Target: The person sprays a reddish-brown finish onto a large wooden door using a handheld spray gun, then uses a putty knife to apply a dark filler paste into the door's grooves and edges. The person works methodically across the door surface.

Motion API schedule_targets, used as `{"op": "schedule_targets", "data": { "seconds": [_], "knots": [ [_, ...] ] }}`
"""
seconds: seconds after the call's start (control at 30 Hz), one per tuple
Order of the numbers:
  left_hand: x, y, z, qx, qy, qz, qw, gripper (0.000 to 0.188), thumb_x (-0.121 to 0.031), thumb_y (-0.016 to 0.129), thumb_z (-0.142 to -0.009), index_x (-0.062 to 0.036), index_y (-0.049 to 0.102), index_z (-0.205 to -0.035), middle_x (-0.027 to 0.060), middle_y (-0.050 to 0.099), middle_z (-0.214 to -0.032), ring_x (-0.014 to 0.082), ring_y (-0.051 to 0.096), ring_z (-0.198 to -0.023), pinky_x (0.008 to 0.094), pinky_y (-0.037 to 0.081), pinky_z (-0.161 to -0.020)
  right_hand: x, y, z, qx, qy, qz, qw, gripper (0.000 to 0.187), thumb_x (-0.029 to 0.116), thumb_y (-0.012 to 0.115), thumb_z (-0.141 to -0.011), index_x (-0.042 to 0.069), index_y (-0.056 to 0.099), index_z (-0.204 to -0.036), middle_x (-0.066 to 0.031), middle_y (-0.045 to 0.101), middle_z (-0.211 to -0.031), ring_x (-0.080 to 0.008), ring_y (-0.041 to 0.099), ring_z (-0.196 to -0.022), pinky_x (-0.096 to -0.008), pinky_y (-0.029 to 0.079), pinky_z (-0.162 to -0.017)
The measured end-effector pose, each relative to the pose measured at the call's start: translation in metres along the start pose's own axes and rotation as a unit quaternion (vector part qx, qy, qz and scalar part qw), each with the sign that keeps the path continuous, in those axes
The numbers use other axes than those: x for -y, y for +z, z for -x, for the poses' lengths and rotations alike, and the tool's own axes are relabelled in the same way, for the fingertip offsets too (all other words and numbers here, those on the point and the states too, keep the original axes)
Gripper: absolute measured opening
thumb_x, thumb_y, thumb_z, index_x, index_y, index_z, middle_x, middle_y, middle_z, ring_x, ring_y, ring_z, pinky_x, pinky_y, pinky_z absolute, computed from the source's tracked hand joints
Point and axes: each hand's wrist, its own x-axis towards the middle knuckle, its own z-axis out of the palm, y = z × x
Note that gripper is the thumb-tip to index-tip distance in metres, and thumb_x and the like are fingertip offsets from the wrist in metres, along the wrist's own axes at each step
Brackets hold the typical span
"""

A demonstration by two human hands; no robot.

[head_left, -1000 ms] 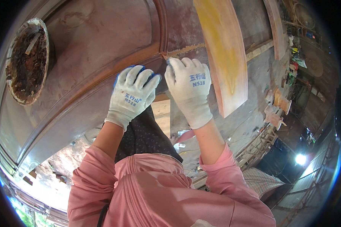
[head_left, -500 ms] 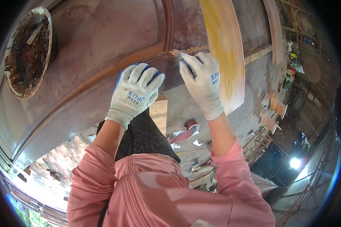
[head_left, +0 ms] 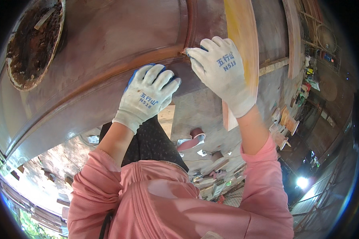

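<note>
A large brown panel with a raised curved moulding stretches in front of me. White gloves with blue palms cover both hands. My right hand pinches at the moulding's corner, its fingertips round a small reddish-brown piece. Most of that piece is hidden by the glove, so its kind cannot be told. Nearer to me on the left, my left hand rests on the panel's near border. Its fingers are loosely bent and slightly apart, with nothing visible in them.
At the upper left stands a round container crusted inside with dark brown matter, a flat stick in it. A pale board with a yellow streak crosses the panel at right. Below lies a roll of reddish sandpaper-like strip. Wood pieces clutter the floor.
My right hand has turned at the wrist, and its fingertips have shifted slightly left along the moulding to the corner. My left hand has stayed nearly in place. The view has shifted a little.
</note>
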Motion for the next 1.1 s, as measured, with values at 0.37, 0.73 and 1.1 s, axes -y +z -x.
{"op": "schedule_targets", "data": {
  "seconds": [0.37, 0.73, 1.1],
  "knots": [
    [0.001, 0.000, 0.001, 0.010, 0.000, 0.002, 1.000, 0.041, -0.027, 0.076, -0.079, -0.0250, 0.069, -0.120, -0.0007, 0.060, -0.125, 0.0231, 0.054, -0.124, 0.0445, 0.044, -0.112, -0.017, -0.018, -0.064, 0.192, -0.222, 0.079, 0.953, 0.008, 0.017, 0.072, -0.079, 0.018, 0.068, -0.086, -0.0014, 0.063, -0.087, -0.0220, 0.063, -0.092, -0.0371, 0.048, -0.087],
    [0.000, 0.001, 0.002, 0.010, -0.005, -0.003, 1.000, 0.037, -0.027, 0.074, -0.083, -0.0260, 0.069, -0.120, -0.0016, 0.060, -0.125, 0.0230, 0.053, -0.126, 0.0440, 0.043, -0.113, -0.036, -0.010, -0.064, 0.173, -0.193, 0.026, 0.965, 0.008, 0.019, 0.068, -0.086, 0.015, 0.071, -0.092, -0.0030, 0.066, -0.091, -0.0243, 0.066, -0.094, -0.0401, 0.052, -0.088],
    [0.000, 0.001, 0.001, 0.000, -0.011, 0.005, 1.000, 0.036, -0.028, 0.074, -0.082, -0.0252, 0.070, -0.118, -0.0013, 0.061, -0.123, 0.0229, 0.054, -0.125, 0.0442, 0.044, -0.112, -0.029, -0.015, -0.069, 0.191, -0.197, 0.020, 0.961, 0.007, 0.018, 0.070, -0.084, 0.015, 0.071, -0.090, -0.0024, 0.066, -0.088, -0.0240, 0.066, -0.091, -0.0391, 0.051, -0.087]
  ]
}}
